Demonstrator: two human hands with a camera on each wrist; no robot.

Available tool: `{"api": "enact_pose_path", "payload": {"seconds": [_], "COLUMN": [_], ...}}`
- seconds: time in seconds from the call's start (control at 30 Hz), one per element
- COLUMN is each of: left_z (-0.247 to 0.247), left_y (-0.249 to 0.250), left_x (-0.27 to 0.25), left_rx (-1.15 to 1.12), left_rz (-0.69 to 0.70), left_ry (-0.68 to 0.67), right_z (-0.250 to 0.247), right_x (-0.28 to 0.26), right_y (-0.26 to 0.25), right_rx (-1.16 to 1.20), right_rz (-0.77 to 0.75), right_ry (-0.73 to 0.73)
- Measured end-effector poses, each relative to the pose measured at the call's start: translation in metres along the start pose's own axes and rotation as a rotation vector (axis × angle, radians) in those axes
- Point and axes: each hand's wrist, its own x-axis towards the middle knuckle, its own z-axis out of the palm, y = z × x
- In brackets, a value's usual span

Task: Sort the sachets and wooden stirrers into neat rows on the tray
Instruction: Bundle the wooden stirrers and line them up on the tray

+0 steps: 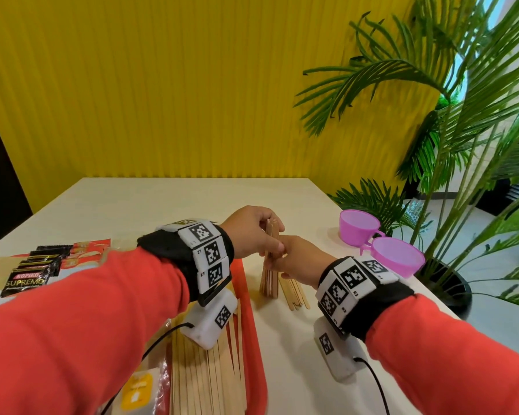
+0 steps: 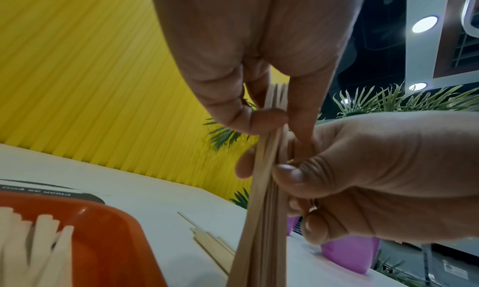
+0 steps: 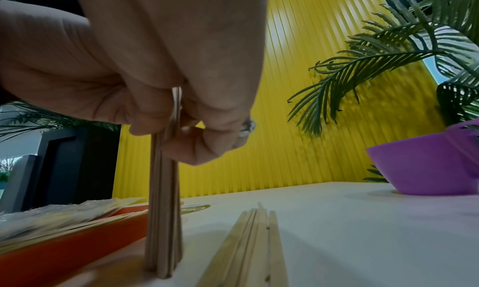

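A bundle of wooden stirrers (image 1: 269,280) stands upright on the table (image 1: 168,205), its lower ends on the surface just right of the orange tray (image 1: 253,330). My left hand (image 1: 261,233) pinches the bundle's top. Lower down, my right hand (image 1: 283,259) grips its middle. The left wrist view shows both hands, left (image 2: 272,117) and right (image 2: 290,178), closed around the bundle (image 2: 261,219). Several stirrers (image 1: 210,372) lie in a row on the tray. More loose stirrers (image 1: 295,292) lie on the table beside the bundle. Black coffee sachets (image 1: 33,274) lie at the far left.
Two purple cups (image 1: 360,230) (image 1: 397,257) stand near the table's right edge. A potted palm (image 1: 450,283) stands just past that edge. A yellow ribbed wall (image 1: 177,85) runs behind the table. Clear-wrapped packets with a yellow label (image 1: 138,390) lie at the tray's near left.
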Motion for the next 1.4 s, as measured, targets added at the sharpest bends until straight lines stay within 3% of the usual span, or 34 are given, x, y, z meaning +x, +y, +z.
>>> {"api": "enact_pose_path", "payload": {"seconds": [0.43,0.63,0.83,0.97,1.1,1.4], "left_z": [-0.011,-0.042,-0.054,-0.053,-0.047,-0.043], "left_y": [0.001,0.001,-0.012,-0.024,-0.033,-0.038], "left_x": [-0.005,-0.023,-0.046,-0.062,-0.073,-0.08], "left_rx": [-0.029,-0.28,-0.293,-0.167,0.049,0.35], "left_rz": [-0.044,-0.168,-0.345,-0.441,-0.49,-0.488], "left_ry": [-0.012,-0.134,-0.212,-0.273,-0.309,-0.255], "right_z": [0.002,0.006,0.034,0.053,0.073,0.084], "right_x": [-0.002,-0.018,-0.034,-0.043,-0.048,-0.053], "right_y": [-0.008,-0.031,-0.052,-0.062,-0.065,-0.069], "right_rx": [-0.06,-0.153,-0.01,0.085,0.002,-0.087], "right_rz": [-0.019,-0.007,0.107,0.235,0.32,0.383], "right_ry": [0.034,-0.095,-0.271,-0.371,-0.444,-0.432]}}
